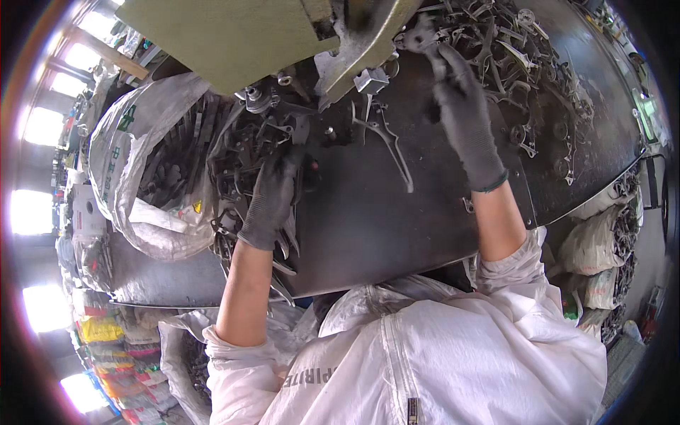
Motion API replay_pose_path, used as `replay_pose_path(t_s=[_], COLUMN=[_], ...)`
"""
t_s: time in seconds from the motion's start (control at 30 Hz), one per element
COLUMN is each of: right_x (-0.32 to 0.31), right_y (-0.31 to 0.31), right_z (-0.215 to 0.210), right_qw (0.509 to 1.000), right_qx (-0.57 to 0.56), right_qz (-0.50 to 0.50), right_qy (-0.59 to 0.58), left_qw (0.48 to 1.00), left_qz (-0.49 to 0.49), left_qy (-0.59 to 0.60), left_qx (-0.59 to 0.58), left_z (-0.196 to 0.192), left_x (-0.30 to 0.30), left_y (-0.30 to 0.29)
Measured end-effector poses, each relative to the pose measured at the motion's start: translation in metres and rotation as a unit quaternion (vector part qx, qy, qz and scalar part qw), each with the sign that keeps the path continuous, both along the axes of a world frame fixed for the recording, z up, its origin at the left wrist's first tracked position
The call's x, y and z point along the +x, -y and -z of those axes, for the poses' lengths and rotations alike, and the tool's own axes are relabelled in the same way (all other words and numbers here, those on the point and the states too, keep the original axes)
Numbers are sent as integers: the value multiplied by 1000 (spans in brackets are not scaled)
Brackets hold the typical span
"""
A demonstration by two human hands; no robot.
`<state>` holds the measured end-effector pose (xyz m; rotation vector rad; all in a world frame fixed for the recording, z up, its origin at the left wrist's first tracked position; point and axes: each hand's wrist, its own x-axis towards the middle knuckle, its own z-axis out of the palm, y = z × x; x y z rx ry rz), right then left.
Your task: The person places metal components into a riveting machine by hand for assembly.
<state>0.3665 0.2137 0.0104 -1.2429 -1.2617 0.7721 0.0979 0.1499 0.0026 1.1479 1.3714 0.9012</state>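
My left hand (273,195), in a grey knit glove, lies over a heap of dark metal parts (237,159) at the left of the dark work table. Its fingers blur into the parts, so their grip is unclear. Farther off, my right hand (462,117), in a matching glove, reaches up beside the machine. Its fingertips close on a grey metal part (419,37) at the edge of a pile of forked castings (506,57). Between my hands, one forked metal piece (386,138) lies below a small bright metal block (371,81) on the machine.
A green machine body (234,39) overhangs the table's far side. An opened white woven sack (117,166) full of dark parts stands at the left. Small parts (563,166) lie at the right. Filled sacks (591,248) are stacked past the table's right edge (602,184).
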Motion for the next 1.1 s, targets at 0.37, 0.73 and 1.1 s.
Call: replay_pose_path(t_s=[0.37, 0.73, 1.1], right_x=[-60, -63, -76], right_y=[10, 11, 15], right_z=[55, 14, 7], right_qw=[957, 952, 926], right_qx=[-146, -145, -194], right_qz=[-228, -223, -285], right_qy=[-106, -152, -154], left_qw=[999, 919, 977], left_qz=[-43, 58, 108], left_qy=[20, -207, -94], left_qx=[6, 330, 158], left_z=[-2, 8, 21], left_x=[7, 8, -4], left_y=[3, -6, -21])
